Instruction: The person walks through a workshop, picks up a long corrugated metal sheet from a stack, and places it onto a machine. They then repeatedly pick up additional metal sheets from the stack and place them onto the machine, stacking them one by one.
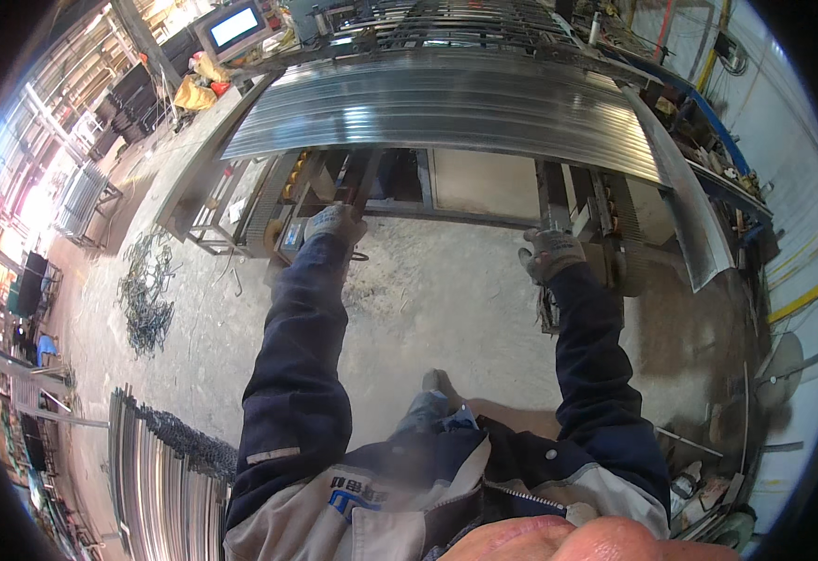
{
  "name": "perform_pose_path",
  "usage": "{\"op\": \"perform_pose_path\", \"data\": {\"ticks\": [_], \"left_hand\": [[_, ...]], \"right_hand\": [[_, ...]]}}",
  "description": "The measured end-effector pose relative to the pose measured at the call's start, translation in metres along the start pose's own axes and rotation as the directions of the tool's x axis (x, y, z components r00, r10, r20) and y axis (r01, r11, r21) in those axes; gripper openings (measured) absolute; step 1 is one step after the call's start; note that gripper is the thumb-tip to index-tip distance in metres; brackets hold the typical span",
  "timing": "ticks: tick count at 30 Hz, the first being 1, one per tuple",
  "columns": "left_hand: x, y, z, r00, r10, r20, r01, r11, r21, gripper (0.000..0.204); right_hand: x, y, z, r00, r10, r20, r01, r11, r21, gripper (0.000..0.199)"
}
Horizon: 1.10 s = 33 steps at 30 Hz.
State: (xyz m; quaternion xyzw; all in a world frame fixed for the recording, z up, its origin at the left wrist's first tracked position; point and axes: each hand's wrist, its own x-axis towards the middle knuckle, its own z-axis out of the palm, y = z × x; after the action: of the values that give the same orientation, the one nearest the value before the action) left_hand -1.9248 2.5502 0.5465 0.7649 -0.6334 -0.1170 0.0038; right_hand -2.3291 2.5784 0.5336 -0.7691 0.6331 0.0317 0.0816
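Head view. The left hand (336, 224), in a grey glove, is at the near end of a dark left rail (362, 176), its fingers curled; whether they grip the rail cannot be told. The right hand (555, 254), likewise gloved, is at the near end of the right rail (552, 194), its fingers bent and its thumb on the left; a firm hold cannot be made out here either. Beyond both hands, a ribbed metal sheet (446, 107) lies across the machine, extending sideways past each hand. A crossbar (484, 218) runs between the rails. At the sheet's right end, a bent metal panel (694, 224) slopes toward the viewer. Upper left: a lit screen (234, 28) and, below it, a yellow bag (194, 94). Left: a tangle of thin strips (147, 292) on the concrete floor (409, 318). Lower left: a bundle of long metal bars (161, 481).
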Motion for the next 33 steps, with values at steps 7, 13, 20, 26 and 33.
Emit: {"op": "perform_pose_path", "data": {"ticks": [7, 13, 20, 26, 33], "left_hand": [[-0.002, 0.004, 0.0, 0.999, 0.017, -0.034, -0.017, 1.0, -0.008, 0.038], [0.004, -0.002, 0.007, 0.997, 0.003, -0.074, -0.003, 1.0, -0.008, 0.036], [0.004, -0.001, 0.005, 0.999, 0.009, -0.054, -0.01, 1.0, -0.018, 0.036], [-0.002, 0.003, 0.003, 0.997, -0.016, -0.071, 0.014, 1.0, -0.022, 0.038], [0.001, 0.001, 0.003, 0.998, 0.016, -0.053, -0.016, 1.0, -0.004, 0.036]], "right_hand": [[0.001, 0.003, 0.005, 1.0, -0.013, -0.014, 0.013, 1.0, -0.016, 0.055], [-0.001, 0.0, 0.0, 1.0, -0.002, -0.01, 0.002, 1.0, -0.014, 0.054], [-0.007, -0.006, -0.008, 1.0, 0.021, -0.002, -0.021, 0.999, -0.05, 0.054], [-0.006, -0.005, -0.009, 0.999, 0.03, 0.028, -0.028, 0.998, -0.062, 0.053], [-0.002, -0.002, -0.003, 1.0, 0.019, 0.006, -0.018, 0.999, -0.042, 0.052]]}}
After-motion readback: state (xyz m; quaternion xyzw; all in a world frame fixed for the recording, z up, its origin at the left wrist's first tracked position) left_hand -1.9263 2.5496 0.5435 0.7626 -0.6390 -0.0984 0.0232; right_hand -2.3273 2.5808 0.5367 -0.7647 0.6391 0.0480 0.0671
